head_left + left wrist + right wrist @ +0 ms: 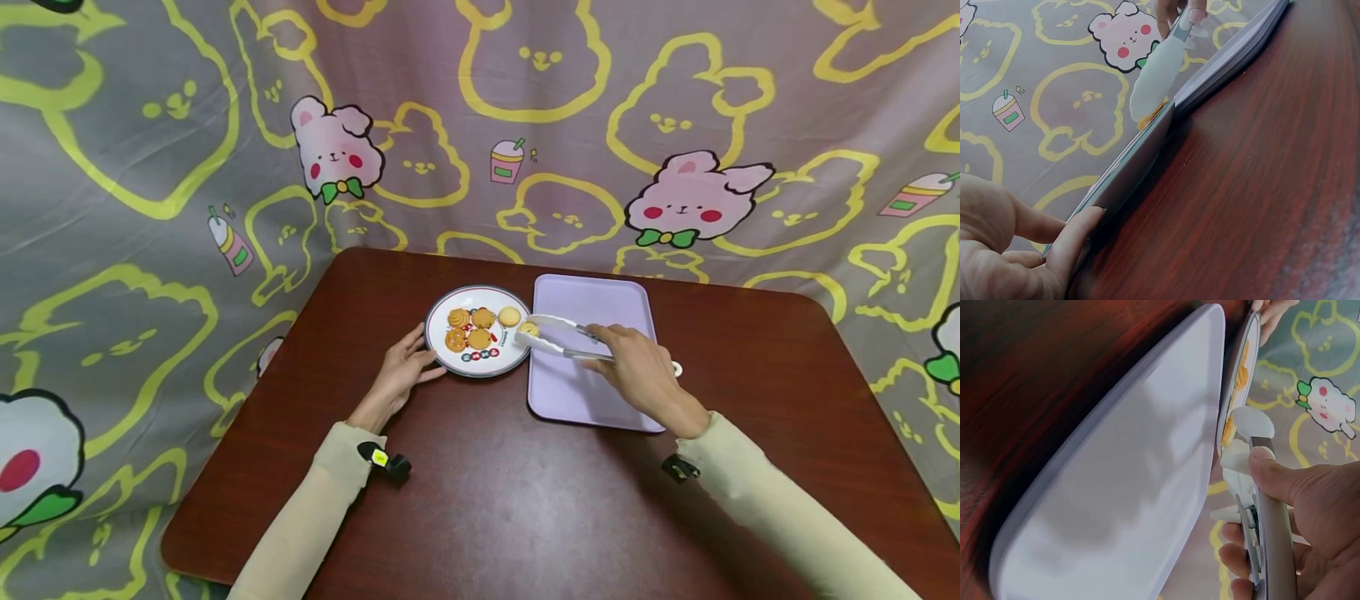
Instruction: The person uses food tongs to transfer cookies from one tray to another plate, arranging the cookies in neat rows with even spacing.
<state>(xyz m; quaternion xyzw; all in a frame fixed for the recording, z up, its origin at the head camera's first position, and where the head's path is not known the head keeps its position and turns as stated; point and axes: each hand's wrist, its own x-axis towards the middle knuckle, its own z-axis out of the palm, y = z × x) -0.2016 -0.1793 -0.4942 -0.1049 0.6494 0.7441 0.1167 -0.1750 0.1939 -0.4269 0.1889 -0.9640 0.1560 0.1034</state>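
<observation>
My left hand (401, 365) pinches the left rim of a round white plate (480, 298) with a dark edge and printed pattern. Thumb and fingers meet at that rim in the left wrist view. Several cookies (480, 338) lie on the plate, mostly left of its middle, with a pale round cookie (509, 317) farther right. In my right hand (637, 367) are metal food tongs (588, 355) with white tips. Those tips stand on either side of another cookie (528, 329) at the plate's right edge, and part of it is hidden by them.
A lilac rectangular tray (592, 396) with a raised rim stands right beside the plate, under the tongs and right hand. Both rest on a dark red-brown wooden table (465, 483). A cartoon-printed curtain (558, 150) hangs behind and at the sides.
</observation>
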